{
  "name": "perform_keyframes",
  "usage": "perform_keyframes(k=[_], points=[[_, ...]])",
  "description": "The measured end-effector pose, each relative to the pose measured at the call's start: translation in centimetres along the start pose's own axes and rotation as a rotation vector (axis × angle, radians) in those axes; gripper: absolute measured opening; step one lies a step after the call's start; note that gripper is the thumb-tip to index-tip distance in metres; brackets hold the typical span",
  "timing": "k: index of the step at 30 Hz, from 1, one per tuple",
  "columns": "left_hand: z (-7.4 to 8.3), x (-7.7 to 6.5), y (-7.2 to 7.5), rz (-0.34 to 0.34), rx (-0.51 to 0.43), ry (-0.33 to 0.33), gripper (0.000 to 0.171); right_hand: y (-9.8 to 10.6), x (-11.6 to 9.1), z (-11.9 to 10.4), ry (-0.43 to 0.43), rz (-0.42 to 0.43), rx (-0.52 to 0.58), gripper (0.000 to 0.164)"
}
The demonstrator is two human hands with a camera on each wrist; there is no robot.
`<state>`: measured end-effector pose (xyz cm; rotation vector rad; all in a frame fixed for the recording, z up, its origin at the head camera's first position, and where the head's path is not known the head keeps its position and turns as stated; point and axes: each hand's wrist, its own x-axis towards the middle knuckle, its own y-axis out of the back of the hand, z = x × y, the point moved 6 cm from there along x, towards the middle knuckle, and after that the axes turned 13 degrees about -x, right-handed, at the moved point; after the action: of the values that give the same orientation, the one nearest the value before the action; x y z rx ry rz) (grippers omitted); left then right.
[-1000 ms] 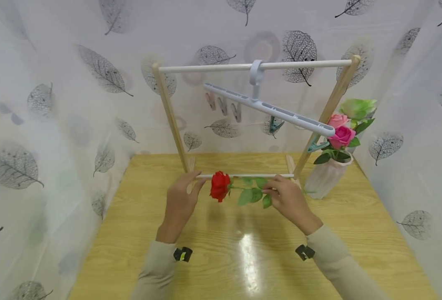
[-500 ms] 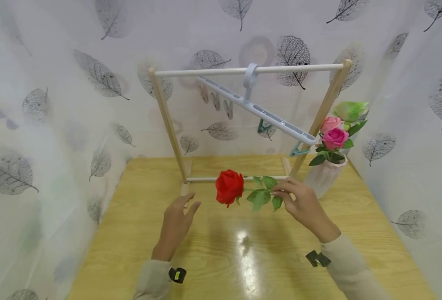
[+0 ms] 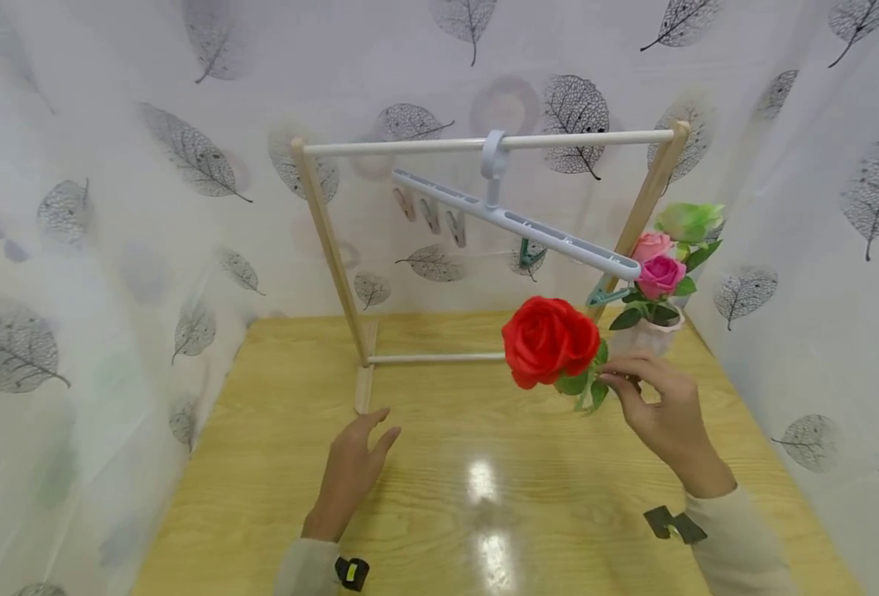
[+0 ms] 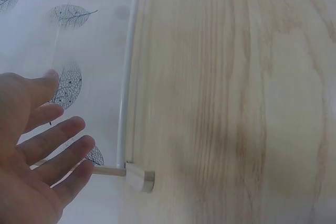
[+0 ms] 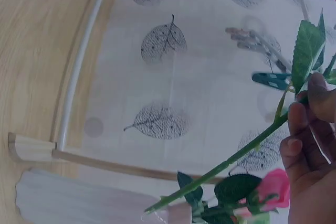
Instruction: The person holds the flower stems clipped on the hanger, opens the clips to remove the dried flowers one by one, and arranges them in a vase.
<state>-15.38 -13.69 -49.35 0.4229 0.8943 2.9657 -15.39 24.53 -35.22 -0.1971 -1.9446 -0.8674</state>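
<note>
A red artificial rose point(image 3: 547, 341) is held by its green stem point(image 5: 226, 162) in my right hand point(image 3: 666, 407), pinched between thumb and fingers. In the head view its bloom tilts toward the camera, in front of the rack's right side. The right wrist view shows the bare stem end reaching to the mouth of a pale vase point(image 5: 94, 198); whether they touch I cannot tell. My left hand point(image 3: 352, 463) hovers over the table's left half with relaxed fingers and holds nothing. That vase point(image 3: 644, 338) bears pink roses point(image 3: 661, 276) and a green-white flower point(image 3: 689, 222).
A wooden rack with a white top bar point(image 3: 410, 146) stands at the back of the table point(image 3: 439, 463). From the bar hangs a pale hanger point(image 3: 559, 240) with several clips, among them a teal clip point(image 3: 606, 295). A leaf-print curtain point(image 3: 97, 248) surrounds the table.
My right hand has carried the rose rightward and toward the vase, and its bloom has turned to the camera. My left hand has drawn back from the rack's lower bar.
</note>
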Motion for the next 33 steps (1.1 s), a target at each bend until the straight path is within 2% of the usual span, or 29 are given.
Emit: perform_keyframes(k=[1,3,7,13,16,18,20,23,27,33], points=[[-0.1,-0.1,0.0,-0.001,-0.001,0.006,0.041,0.5,0.1,0.0,-0.003,0.03,-0.003,0.041],[-0.3,-0.2,0.0,-0.005,-0.004,0.021,0.041,1.5,0.3,0.0,-0.007,0.096,0.011,0.044],[-0.6,-0.5,0.0,-0.012,-0.02,0.055,0.042,3.4,0.6,0.2,-0.046,0.231,0.073,0.037],[-0.8,-0.8,0.1,-0.019,-0.015,0.072,0.042,5.6,1.0,1.0,-0.145,0.397,0.15,0.024],[-0.8,-0.9,0.1,-0.023,-0.009,0.08,0.043,6.4,1.4,1.3,-0.181,0.481,0.197,0.024],[-0.8,-0.9,0.1,-0.025,-0.006,0.084,0.043,6.9,1.7,1.5,-0.206,0.54,0.18,0.023],[-0.9,-0.9,0.1,-0.025,0.0,0.088,0.043,7.4,2.1,1.8,-0.236,0.581,0.108,0.024],[-0.9,-0.9,0.1,-0.026,0.009,0.092,0.043,8.0,2.7,2.2,-0.278,0.619,-0.02,0.023],[-1.0,-1.0,0.1,-0.03,0.007,0.096,0.043,8.4,3.5,2.9,-0.306,0.639,-0.127,0.022],[-1.2,-1.0,0.1,-0.042,0.003,0.117,0.044,8.5,4.4,4.5,-0.342,0.684,-0.103,0.014]])
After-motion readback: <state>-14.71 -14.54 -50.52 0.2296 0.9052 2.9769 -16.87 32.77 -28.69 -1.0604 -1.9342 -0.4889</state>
